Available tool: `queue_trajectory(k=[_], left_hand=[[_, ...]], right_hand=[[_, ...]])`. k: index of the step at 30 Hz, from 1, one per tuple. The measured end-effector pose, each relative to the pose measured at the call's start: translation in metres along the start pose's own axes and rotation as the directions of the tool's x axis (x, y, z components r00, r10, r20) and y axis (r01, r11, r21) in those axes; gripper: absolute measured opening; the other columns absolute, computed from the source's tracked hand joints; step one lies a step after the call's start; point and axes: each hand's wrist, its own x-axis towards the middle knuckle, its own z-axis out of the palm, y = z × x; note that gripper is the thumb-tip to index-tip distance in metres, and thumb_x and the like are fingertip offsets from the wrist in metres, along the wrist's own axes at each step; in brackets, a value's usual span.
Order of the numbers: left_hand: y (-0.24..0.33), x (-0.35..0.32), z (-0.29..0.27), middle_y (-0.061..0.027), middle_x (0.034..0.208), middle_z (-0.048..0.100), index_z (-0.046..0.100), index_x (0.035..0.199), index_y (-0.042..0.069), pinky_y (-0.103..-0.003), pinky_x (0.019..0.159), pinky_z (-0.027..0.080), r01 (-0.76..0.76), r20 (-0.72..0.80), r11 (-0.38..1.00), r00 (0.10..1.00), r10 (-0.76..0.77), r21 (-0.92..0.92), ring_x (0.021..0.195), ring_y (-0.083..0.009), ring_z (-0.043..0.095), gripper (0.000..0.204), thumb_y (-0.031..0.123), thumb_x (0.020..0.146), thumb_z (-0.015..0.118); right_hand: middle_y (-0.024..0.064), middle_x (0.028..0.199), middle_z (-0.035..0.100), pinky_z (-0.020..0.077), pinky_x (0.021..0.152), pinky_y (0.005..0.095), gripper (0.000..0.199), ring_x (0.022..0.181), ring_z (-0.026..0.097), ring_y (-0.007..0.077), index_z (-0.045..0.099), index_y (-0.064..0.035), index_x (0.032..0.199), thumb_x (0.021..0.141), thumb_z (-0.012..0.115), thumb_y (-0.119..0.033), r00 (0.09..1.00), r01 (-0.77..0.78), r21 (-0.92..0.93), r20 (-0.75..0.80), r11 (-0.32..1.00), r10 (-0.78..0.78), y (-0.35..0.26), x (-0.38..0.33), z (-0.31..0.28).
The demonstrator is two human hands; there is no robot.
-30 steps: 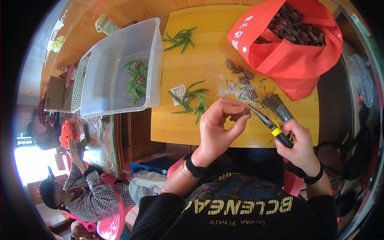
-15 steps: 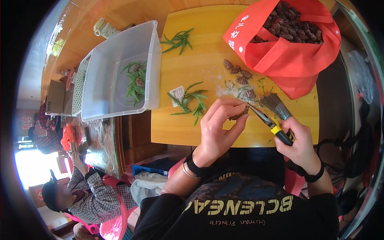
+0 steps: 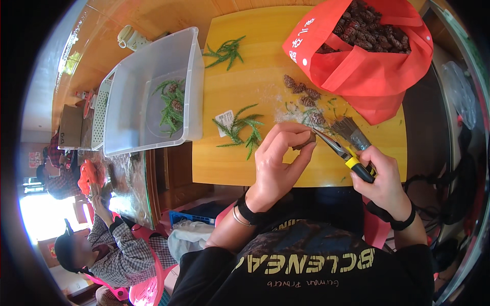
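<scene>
Between the fingertips of my left hand (image 3: 279,166) is a pinch on a small brown pine cone (image 3: 305,142), mostly hidden by the fingers. My right hand (image 3: 380,176) is wrapped round long-nose pliers (image 3: 352,161) with black and yellow handles. Their tips reach to the cone's edge beside my left fingertips; whether they grip a wire there is too small to tell. Just beyond lie several loose pine cones (image 3: 298,87) and a bundle of thin brown stems (image 3: 349,130) in clear wrap. Left of my left hand rest green artificial sprigs (image 3: 240,127) by a white label.
A red bag (image 3: 357,71) full of pine cones stands at the far right. On the left, a clear plastic bin (image 3: 196,97) holds green sprigs with cones. Another sprig (image 3: 225,52) lies at the table's (image 3: 245,171) far left. A person (image 3: 115,250) sits at a neighbouring table.
My hands stay almost in place, with the pliers' tips still at the cone. The cone has turned slightly within my left fingers. The whole view has shifted a little.
</scene>
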Motion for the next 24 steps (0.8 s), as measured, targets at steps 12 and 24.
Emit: queue_trajectory(k=[12,24], left_hand=[[-0.006,-0.004,-0.001,-0.0097,0.098,0.056,0.052,0.099,-0.001,-0.024,0.073,0.047,0.369,0.122,0.809,0.927,-0.354,-0.457,0.085,-0.0135,0.057,0.02,-0.007,0.081,0.058],[-0.004,-0.005,0.002,-0.0076,0.101,0.056,0.051,0.1,-0.001,-0.025,0.085,0.046,0.306,0.008,0.809,0.937,-0.349,-0.501,0.093,-0.0123,0.056,0.023,-0.008,0.08,0.061]], right_hand=[[0.0057,0.061,0.046,0.0413,0.057,0.0259,0.023,0.053,0.044,0.0138,0.044,-0.0028,0.075,0.066,0.065,-0.004,1.0,0.009,-0.019,-0.003,1.0,-0.009,-0.003,0.0,-0.001],[-0.0001,0.069,0.053,0.0415,0.085,0.0262,0.023,0.067,0.049,0.0049,0.041,-0.0052,0.08,0.071,0.062,-0.002,0.978,-0.18,0.155,0.129,0.971,0.161,0.012,-0.012,-0.026]])
